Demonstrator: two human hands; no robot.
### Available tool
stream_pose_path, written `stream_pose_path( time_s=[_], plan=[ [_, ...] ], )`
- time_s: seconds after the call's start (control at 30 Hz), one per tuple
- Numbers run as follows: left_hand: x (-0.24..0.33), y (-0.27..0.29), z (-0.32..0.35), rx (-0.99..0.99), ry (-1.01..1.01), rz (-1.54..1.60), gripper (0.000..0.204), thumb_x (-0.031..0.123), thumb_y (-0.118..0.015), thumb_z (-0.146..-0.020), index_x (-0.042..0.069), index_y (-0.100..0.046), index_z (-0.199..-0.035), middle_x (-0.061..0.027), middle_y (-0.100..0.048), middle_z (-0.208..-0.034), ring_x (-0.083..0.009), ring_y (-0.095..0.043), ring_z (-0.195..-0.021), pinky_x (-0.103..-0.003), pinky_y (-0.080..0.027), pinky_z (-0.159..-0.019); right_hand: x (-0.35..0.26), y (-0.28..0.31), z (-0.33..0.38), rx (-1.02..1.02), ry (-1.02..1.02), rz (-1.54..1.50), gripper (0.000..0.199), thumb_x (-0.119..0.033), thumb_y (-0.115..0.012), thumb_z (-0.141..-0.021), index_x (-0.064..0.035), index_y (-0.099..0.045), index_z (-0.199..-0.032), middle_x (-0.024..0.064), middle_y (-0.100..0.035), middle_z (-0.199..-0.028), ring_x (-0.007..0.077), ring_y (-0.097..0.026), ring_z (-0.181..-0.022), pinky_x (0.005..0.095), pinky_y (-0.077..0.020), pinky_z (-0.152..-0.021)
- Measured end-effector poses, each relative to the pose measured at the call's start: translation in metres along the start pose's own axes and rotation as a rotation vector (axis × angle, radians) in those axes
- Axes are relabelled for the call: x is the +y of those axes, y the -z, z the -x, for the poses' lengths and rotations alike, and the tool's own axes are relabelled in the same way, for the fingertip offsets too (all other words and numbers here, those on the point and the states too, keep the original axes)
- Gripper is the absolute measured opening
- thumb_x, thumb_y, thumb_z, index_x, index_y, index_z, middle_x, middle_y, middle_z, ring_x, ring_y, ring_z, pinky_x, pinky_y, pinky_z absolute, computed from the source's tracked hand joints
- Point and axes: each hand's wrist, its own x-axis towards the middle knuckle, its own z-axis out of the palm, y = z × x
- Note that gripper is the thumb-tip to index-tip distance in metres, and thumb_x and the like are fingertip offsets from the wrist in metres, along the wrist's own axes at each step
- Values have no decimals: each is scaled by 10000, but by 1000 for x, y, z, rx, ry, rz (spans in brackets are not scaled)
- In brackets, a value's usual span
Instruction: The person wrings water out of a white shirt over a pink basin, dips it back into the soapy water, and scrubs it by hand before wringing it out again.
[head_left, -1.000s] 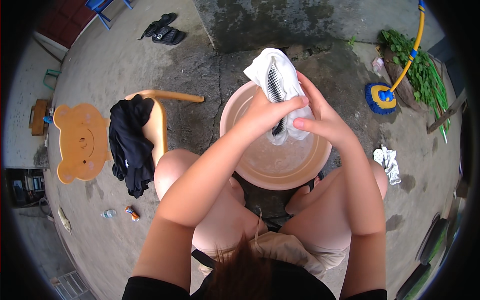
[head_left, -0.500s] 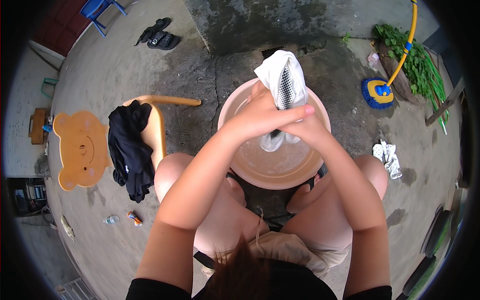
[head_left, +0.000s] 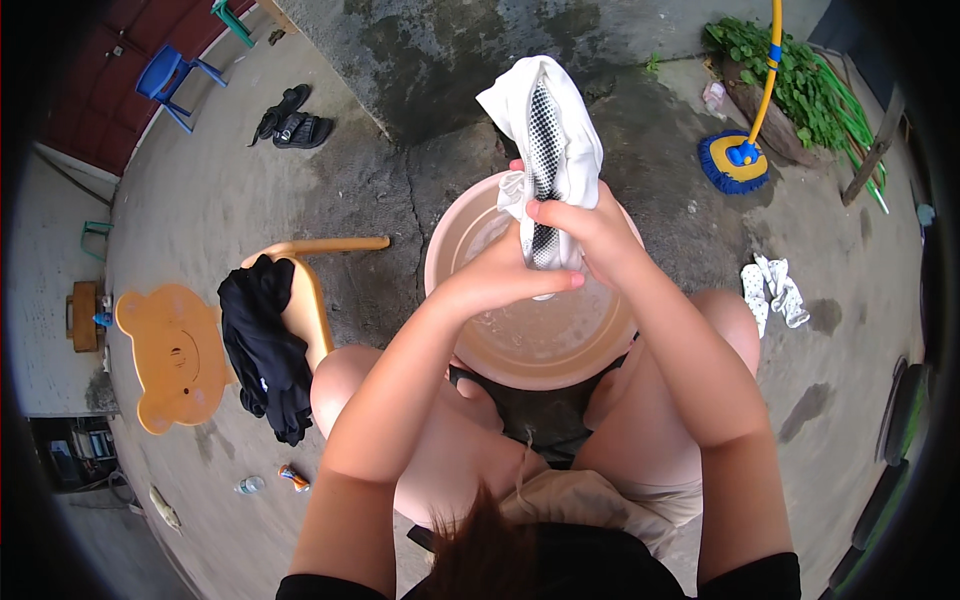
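Note:
Over a round pink basin [head_left: 545,380] with some cloudy water in it, both my hands grip a white garment [head_left: 575,140] with a strip of black dotted print. My left hand [head_left: 497,275] closes on its lower part, the thumb lying across towards the right. Higher up on the right side, my right hand [head_left: 592,225] is wrapped round it with the thumb against the dotted strip. The garment stands up bunched above the hands. Its exact kind cannot be told, and several fingers are hidden behind it.
To the left, a black garment [head_left: 265,340] hangs over a small wooden-coloured chair [head_left: 310,310] with a bear-face panel [head_left: 175,355]. White spotted cloths [head_left: 772,290] lie on the floor at right. A blue-and-yellow mop [head_left: 735,160] stands beyond, black sandals [head_left: 295,122] lie far left.
My right hand has shifted up onto the garment, its thumb now over the dotted strip. The garment is raised slightly and more of its strip shows. The view has turned a little.

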Motion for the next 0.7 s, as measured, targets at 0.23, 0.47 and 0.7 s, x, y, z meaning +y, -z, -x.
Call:
stream_pose_path(
  time_s=[0.23, 0.47, 0.7],
  plan=[
    [-7, -17, -9, 82, 16, 241, 494, 144, -720, -777, -28, -516, -1192, -89, -610, -1049, -173, -598, -987, -296, -479, -834, -14, -4, 2, -142, 19, -73, 535, -107, -666, -768, 36, -493, -1254, 129, -615, -1120, 174, -583, -1028, 309, -454, -906],
    [4, -28, -10, 206, 116, -70, 483, 142, -703, -771, -9, -519, -1191, -116, -618, -1050, -170, -601, -986, -318, -488, -812, -21, 0, 5, -159, -32, -187, 411, -181, -704, -785, 24, -531, -1097, 114, -613, -921, 168, -624, -784, 293, -517, -690],
    [-9, -43, -13, 382, -168, -205, 362, 192, -703, -768, 27, -583, -1067, -88, -649, -954, -186, -627, -880, -331, -492, -769, -10, -3, 3, -130, -29, -216, 371, -161, -699, -760, 22, -568, -1054, 80, -607, -860, 123, -582, -705, 252, -481, -585]
  ],
)
